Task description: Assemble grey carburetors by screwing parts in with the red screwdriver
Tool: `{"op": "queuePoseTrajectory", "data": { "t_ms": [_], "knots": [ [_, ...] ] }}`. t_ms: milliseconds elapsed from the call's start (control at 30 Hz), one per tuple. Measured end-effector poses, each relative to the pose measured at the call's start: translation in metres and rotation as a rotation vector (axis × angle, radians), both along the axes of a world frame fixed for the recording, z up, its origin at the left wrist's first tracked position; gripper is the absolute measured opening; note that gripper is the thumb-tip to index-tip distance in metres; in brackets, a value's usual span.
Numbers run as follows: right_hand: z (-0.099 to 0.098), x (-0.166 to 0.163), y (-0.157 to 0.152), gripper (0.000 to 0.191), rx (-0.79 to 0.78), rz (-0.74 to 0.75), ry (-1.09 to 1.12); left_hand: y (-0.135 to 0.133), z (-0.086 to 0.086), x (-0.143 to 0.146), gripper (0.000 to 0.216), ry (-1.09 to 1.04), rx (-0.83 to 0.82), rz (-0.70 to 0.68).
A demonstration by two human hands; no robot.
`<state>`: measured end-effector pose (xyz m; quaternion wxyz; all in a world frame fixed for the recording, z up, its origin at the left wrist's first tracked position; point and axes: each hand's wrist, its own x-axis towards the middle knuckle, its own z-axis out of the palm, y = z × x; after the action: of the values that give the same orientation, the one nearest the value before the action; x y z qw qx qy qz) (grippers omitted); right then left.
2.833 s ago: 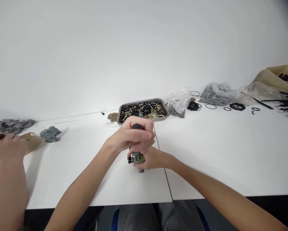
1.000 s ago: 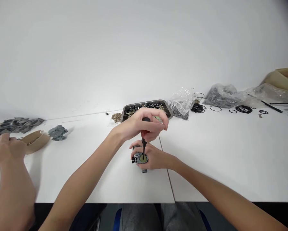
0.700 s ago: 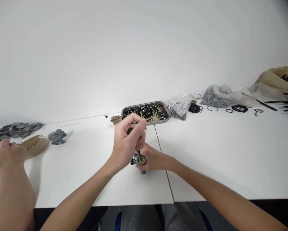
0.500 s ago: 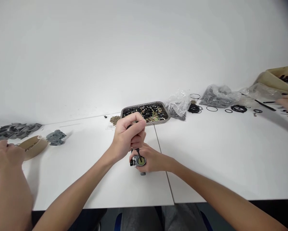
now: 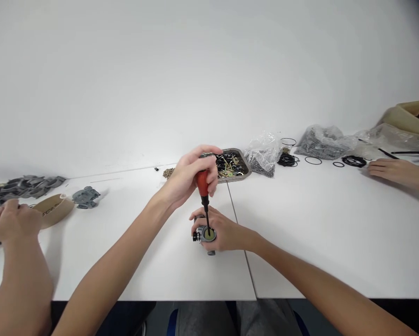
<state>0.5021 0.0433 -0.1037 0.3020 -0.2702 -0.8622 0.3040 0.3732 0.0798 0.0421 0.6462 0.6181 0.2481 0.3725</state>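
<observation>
My left hand [image 5: 195,175] is loosely wrapped around the red handle of a screwdriver [image 5: 202,184], with some fingers lifted. The screwdriver stands nearly upright, and its dark shaft runs down into a small grey part [image 5: 202,232]. That part has a round opening with a yellowish-green disc [image 5: 209,234] inside, where the tip rests. A black knob-like piece sticks out at the part's left side. My right hand [image 5: 221,228] grips the part from the right and holds it at the table; its fingers hide much of it.
Behind my hands lies a metal tray [image 5: 247,173] of small parts. Plastic bags [image 5: 263,154], black rings [image 5: 354,161] and a beige bin [image 5: 403,112] stand to the right. Left are a beige bowl [image 5: 64,210] and grey parts [image 5: 86,197]. Co-workers' hands [image 5: 15,221] flank both sides.
My left hand's fist has loosened and turned, so the red handle now shows. The screwdriver is more upright. At right, a co-worker's hand has come down onto the table.
</observation>
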Motion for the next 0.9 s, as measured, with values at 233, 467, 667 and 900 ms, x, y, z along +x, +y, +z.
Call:
{"op": "queuePoseTrajectory", "data": {
  "t_ms": [233, 467, 667, 900],
  "knots": [
    [0.002, 0.000, -0.001, 0.031, 0.022, 0.014, 0.016, -0.036, -0.007, 0.003, 0.018, -0.072, 0.115, 0.351],
    [0.001, 0.001, -0.001, 0.034, -0.018, 0.010, -0.010, -0.031, -0.011, -0.009, 0.008, -0.150, 0.071, -0.388],
    [0.003, 0.000, -0.001, 0.031, -0.024, 0.001, -0.023, -0.006, -0.006, 0.000, 0.008, -0.064, 0.003, -0.459],
    [0.003, 0.000, 0.000, 0.034, 0.026, 0.018, 0.026, -0.031, -0.007, 0.018, 0.026, -0.006, 0.143, 0.382]
  ]
}}
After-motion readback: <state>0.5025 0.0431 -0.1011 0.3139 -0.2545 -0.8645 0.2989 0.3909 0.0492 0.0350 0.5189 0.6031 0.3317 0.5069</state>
